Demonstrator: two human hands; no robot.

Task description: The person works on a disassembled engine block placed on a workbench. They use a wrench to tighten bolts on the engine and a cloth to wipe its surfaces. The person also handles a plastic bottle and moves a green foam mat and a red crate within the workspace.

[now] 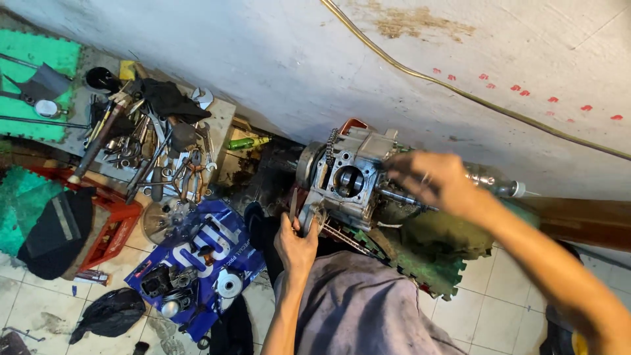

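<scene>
Engine block (348, 179): cast grey metal, ribbed and bored, likely heavy, rigid and oil-slick, standing on the green foam mat (427, 253) by the wall; left hand (296, 242) clamped on its lower lug, right hand (434, 181) blurred at the right side, closure indeterminable; best gripped by solid casing edges.

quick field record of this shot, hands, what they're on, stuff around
setting: workshop floor beside a pale wall
main thing: metal engine block with a round bore facing up, on a green mat
left hand: left hand grips the engine block's lower edge
right hand: right hand, blurred, rests on the block's right side near a protruding shaft
left of block: heap of wrenches and pliers; blue sheet carrying small engine parts
other: red crate; yellowish cable along the wall
</scene>
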